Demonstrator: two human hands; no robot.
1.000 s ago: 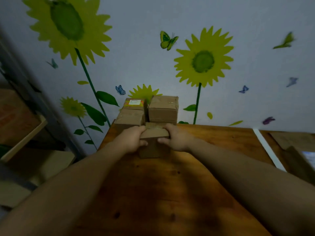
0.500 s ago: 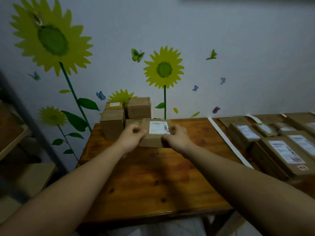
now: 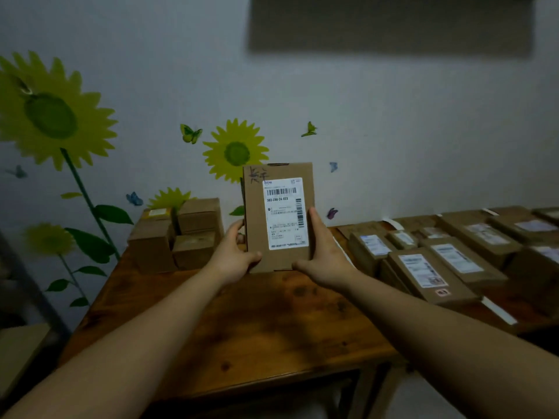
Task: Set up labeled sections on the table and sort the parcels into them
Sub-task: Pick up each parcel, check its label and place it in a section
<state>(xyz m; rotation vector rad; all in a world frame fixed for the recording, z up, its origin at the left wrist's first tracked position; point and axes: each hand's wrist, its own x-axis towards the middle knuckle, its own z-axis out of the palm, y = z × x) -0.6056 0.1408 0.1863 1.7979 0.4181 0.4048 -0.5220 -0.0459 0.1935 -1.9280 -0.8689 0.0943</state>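
Observation:
A flat brown cardboard parcel (image 3: 257, 225) with a white shipping label stands upright above the wooden table (image 3: 242, 328), its label facing me. My left hand (image 3: 234, 257) grips its lower left edge and my right hand (image 3: 322, 255) grips its lower right edge. Behind it at the table's back left sits a cluster of small brown boxes (image 3: 178, 237). To the right, several flat labeled parcels (image 3: 423, 267) lie in rows.
A white strip (image 3: 499, 311) lies on the table by the rows of parcels. The wall behind carries sunflower and butterfly decals. A shelf unit (image 3: 18, 343) stands to the left of the table.
Both hands lifted the parcel off the table near the small boxes and tilted it upright with its label toward me. The view has swung right and pulled back.

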